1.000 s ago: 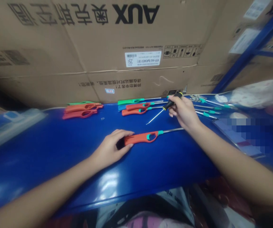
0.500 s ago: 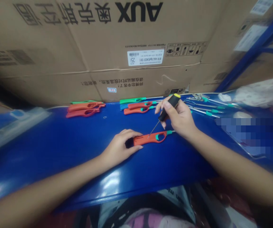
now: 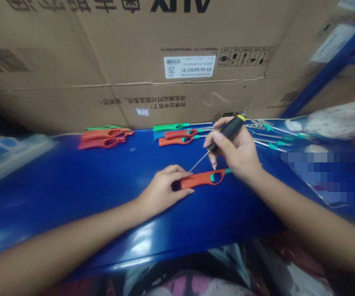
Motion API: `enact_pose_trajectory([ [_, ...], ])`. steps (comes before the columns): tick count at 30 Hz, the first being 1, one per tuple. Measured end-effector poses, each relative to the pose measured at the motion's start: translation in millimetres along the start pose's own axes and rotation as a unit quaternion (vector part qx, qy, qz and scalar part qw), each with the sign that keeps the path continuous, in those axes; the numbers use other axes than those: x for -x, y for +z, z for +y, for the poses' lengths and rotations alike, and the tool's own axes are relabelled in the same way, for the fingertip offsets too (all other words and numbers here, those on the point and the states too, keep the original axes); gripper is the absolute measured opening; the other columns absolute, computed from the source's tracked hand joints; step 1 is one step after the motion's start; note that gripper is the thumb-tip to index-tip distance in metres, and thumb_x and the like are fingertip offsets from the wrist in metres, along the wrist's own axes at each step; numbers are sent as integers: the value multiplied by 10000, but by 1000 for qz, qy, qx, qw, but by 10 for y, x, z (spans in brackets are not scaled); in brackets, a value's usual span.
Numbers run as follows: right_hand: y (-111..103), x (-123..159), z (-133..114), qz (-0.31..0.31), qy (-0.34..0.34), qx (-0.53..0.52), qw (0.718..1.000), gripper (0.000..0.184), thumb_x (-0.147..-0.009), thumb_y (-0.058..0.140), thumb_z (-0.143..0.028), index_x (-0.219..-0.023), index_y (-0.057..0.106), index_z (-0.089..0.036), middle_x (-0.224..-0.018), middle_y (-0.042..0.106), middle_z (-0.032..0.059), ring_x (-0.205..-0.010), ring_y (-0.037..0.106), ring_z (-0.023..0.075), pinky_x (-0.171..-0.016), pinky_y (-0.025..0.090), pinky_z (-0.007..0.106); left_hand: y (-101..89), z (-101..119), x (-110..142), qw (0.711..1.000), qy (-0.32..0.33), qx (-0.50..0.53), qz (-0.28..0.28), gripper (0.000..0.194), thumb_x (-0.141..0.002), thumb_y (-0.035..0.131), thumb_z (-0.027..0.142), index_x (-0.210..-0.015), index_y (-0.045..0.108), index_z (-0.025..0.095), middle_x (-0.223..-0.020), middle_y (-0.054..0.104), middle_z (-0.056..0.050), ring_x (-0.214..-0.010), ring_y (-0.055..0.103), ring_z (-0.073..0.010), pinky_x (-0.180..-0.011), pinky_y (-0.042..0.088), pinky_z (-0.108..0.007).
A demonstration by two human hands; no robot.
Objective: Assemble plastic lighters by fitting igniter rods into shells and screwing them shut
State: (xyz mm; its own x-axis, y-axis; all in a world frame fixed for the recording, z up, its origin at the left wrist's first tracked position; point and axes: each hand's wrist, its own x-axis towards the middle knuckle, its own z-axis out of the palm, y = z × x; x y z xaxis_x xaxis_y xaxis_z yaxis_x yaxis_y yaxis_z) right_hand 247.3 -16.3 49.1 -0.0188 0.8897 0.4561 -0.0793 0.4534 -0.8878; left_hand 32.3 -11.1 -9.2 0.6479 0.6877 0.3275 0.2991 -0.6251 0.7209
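An orange long-necked lighter (image 3: 200,179) with a green trigger lies on the blue table in front of me. My left hand (image 3: 161,187) grips its handle end between thumb and fingers. In my right hand (image 3: 237,150) is a screwdriver (image 3: 229,130) with a black and yellow handle, held slanted. Its thin shaft points down and left, the tip at the upper edge of the lighter's handle near my left fingers; whether it touches, I cannot tell. My right hand covers the lighter's metal neck.
Orange and green handle shells (image 3: 103,137) lie at the back left. More lighters (image 3: 177,139) lie behind my hands, with metal neck parts (image 3: 270,144) to the right. A large cardboard box (image 3: 134,53) stands along the back. A clear plastic bag (image 3: 17,156) is at the left.
The screwdriver tip has moved left along the lighter, toward my left hand, and the tool leans over more. Lighter and both hands sit slightly further right in view.
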Motion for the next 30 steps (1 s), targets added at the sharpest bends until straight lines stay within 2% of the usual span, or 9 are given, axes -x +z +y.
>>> enact_pose_trajectory([
  [3,83,87,-4,-40,-13,23,999,435,-883,719,-394,-1171,405,-304,-832,645,-51,-441,568,77,-356,487,207,-1,-1,-1,1000,6,-4,-7,349,-821,794,271,-1149,721,177,-1047,699,-68,-975,668,-208,-915,538,-373],
  [6,115,138,22,-46,-74,67,994,540,-905,702,-361,-1313,349,-351,-815,641,-49,-432,545,73,-383,495,214,-2,-2,-8,1000,7,-5,-12,359,-808,807,268,-1140,719,166,-1053,697,-72,-967,669,-208,-914,542,-378],
  [8,119,153,43,-44,-115,103,987,594,-919,684,-354,-1377,306,-374,-836,653,-29,-507,607,103,-442,537,238,1,-4,-10,1000,10,-7,-15,362,-808,808,264,-1142,714,161,-1052,696,-73,-963,666,-206,-910,546,-379],
  [11,125,173,66,-33,-159,150,975,604,-907,697,-324,-1390,338,-374,-1034,662,37,-689,690,151,-522,587,273,6,-7,-10,1000,20,-15,-11,353,-810,806,278,-1129,711,160,-1043,696,-71,-963,663,-210,-907,551,-386],
  [14,128,197,84,-41,-195,173,964,606,-877,724,-261,-1377,396,-360,-1110,636,59,-733,695,158,-547,602,280,9,-8,-9,999,31,-33,-9,353,-805,810,293,-1115,709,156,-1027,702,-72,-966,663,-221,-906,554,-396],
  [23,117,208,104,-62,-206,179,960,649,-863,722,-193,-1401,396,-352,-1159,640,72,-723,694,150,-546,610,269,20,-38,-5,998,44,-46,-6,386,-803,812,300,-1135,702,138,-1064,709,-91,-990,659,-238,-914,558,-413],
  [28,117,214,135,-67,-212,175,959,673,-845,736,-170,-1402,404,-350,-1401,523,110,-760,700,136,-565,622,269,20,-37,-6,998,44,-52,-3,397,-794,820,311,-1138,704,151,-1053,713,-83,-989,664,-240,-908,560,-409],
  [30,120,217,152,-73,-219,173,957,681,-840,738,-153,-1403,403,-338,-1419,506,115,-773,703,135,-582,630,274,20,-38,-6,998,41,-51,-6,396,-795,819,313,-1141,705,157,-1062,713,-82,-993,664,-239,-910,558,-405],
])
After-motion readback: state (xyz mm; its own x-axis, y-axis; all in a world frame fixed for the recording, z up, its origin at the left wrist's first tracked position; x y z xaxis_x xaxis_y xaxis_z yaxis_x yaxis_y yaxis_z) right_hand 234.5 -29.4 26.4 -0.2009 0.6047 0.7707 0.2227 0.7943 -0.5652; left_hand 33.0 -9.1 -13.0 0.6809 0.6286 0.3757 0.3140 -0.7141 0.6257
